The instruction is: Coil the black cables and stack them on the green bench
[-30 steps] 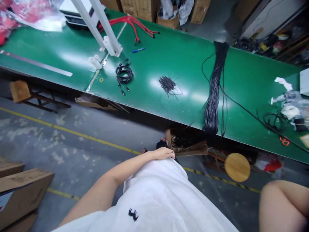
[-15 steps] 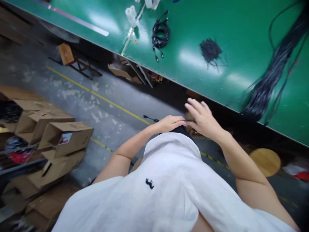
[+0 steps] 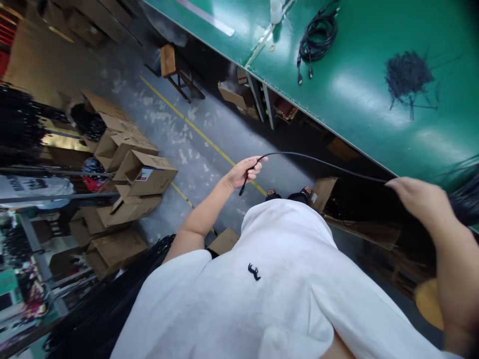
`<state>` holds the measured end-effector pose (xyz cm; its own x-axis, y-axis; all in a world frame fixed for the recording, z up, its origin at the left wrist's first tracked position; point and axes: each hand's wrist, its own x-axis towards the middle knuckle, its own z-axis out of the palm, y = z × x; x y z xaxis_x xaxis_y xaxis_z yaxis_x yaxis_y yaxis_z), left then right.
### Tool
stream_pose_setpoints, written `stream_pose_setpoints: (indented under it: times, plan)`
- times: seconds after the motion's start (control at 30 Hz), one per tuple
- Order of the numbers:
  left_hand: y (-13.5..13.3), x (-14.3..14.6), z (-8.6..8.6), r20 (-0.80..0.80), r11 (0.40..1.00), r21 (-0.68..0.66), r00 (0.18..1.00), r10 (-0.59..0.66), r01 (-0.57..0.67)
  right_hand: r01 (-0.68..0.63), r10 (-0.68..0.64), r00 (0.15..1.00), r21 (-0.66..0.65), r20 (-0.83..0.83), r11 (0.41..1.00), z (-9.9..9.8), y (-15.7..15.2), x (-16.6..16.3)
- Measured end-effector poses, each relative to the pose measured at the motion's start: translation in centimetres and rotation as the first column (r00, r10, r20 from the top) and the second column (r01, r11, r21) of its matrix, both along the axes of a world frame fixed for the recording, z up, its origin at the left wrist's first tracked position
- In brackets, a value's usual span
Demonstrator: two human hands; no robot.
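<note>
A thin black cable [image 3: 318, 158] arcs between my hands in front of the green table's edge. My left hand [image 3: 245, 172] is closed on it close to one end, and a black connector [image 3: 242, 189] hangs below the fingers. Farther right, my right hand [image 3: 421, 197] pinches the cable with thumb and fingers, a little blurred. Whatever runs past the right hand is hidden. On the green table [image 3: 352, 109] lie a coiled black cable [image 3: 319, 32] with its plugs and a heap of short black ties or wire pieces [image 3: 408, 77].
A bundle of black cables [image 3: 467, 199] hangs over the table edge at right. Open cardboard boxes [image 3: 145, 172] are stacked at left beside a metal rack. A wooden stool [image 3: 168, 60] stands on the floor, and a round stool seat [image 3: 430, 301] is at lower right.
My hands have moved apart, the right one far to the right, drawing the cable out between them. The left hand now shows its fingers curled round the cable. The view has turned leftward.
</note>
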<state>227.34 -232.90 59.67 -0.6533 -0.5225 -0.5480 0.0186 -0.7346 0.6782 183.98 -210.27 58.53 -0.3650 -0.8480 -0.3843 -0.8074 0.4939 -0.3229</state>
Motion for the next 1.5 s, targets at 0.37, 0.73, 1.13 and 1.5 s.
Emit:
stream_pose_setpoints:
  times: [0.37,0.73,1.13,1.5]
  plan:
    - [7.0,-7.5,0.9,-0.024,0.845,-0.239,0.867,-0.497,0.478,-0.432,0.476,0.855,-0.226,0.204,0.873,6.3,-6.9,14.8]
    - [4.9,-8.2,3.4,-0.109,0.848,0.072,0.850,-0.516,0.524,-0.082,0.309,0.792,-0.410,0.527,0.909,2.9,-9.0,11.8]
    - [0.1,-3.2,8.2,0.010,0.978,-0.156,0.990,0.141,-0.137,-0.417,0.504,0.753,-0.285,0.424,0.863,-2.9,-1.0,11.0]
    - [5.4,-7.0,5.1,-0.114,0.858,0.040,0.856,-0.505,0.512,-0.154,0.468,0.660,-0.503,0.588,0.850,6.2,-9.3,11.1]
